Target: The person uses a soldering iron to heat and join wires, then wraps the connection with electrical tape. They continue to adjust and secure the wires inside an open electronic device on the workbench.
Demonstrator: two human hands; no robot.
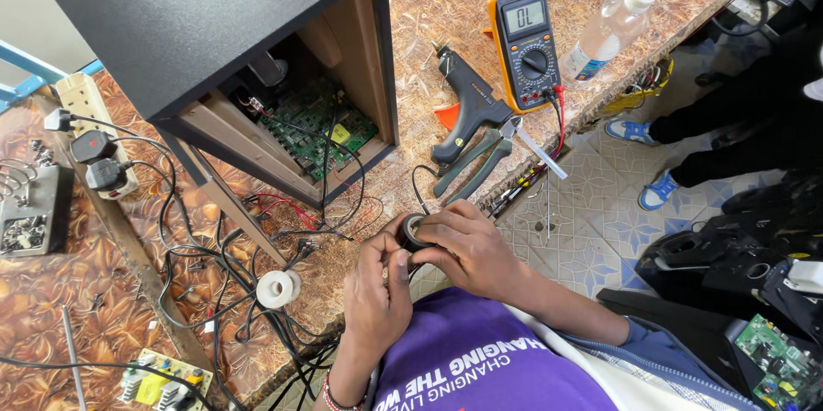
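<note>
Close to the person's chest, at the near edge of the counter [429,0], both hands work on a roll of black tape [414,230]. From the head view, the right hand [467,248] is curled over the roll from the right, fingers closed on its top and side. The left hand [377,291] comes up from below with its fingers bent and its thumb pressed against the roll's left side, so both hands grip the same roll. A thin black wire [417,184] loops up from the roll toward the tools.

Just beyond the hands lie a black glue gun [467,102] and green-handled pliers [476,167], touching each other. An orange multimeter [525,42] sits just beside the glue gun, its red lead trailing to the counter edge, and a clear plastic bottle [610,30] lies on its side near it.

Left of the hands stands an open black speaker cabinet [197,25] with a green circuit board [317,124] inside. A tangle of black cables [214,265] runs from it toward a white tape roll [278,288], near the left hand. A beige power strip [90,120] with two black plugs lies well apart at the far left. Another person's blue shoes [656,192] rest on the tiled floor [583,205].
</note>
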